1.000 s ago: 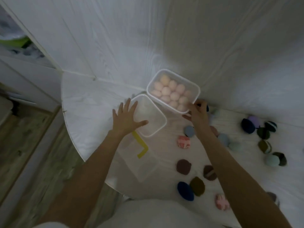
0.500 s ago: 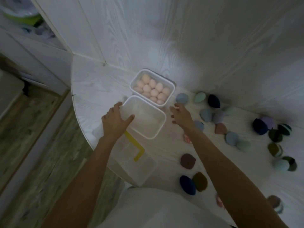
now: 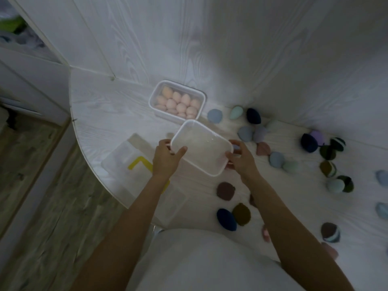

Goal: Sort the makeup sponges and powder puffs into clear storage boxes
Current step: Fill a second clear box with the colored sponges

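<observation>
We grip the empty clear box [image 3: 201,147] at its two ends: our left hand [image 3: 167,158] curls its thumb over the left rim, our right hand [image 3: 241,157] clasps the right corner. Just beyond it sits the box of peach sponges [image 3: 177,101]. Loose coloured sponges [image 3: 277,159] lie scattered to the right on the white table [image 3: 100,114].

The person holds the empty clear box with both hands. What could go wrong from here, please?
1. The empty clear plastic box is held by the left hand and right hand close to the full clear box of peach sponges; moving it forward may bump that box.
2. The clear lid with a yellow strip lies at the white table's edge; the left forearm passes over it and might knock it off.
3. The loose dark brown puff lies beside the right forearm and could be swept away.
</observation>
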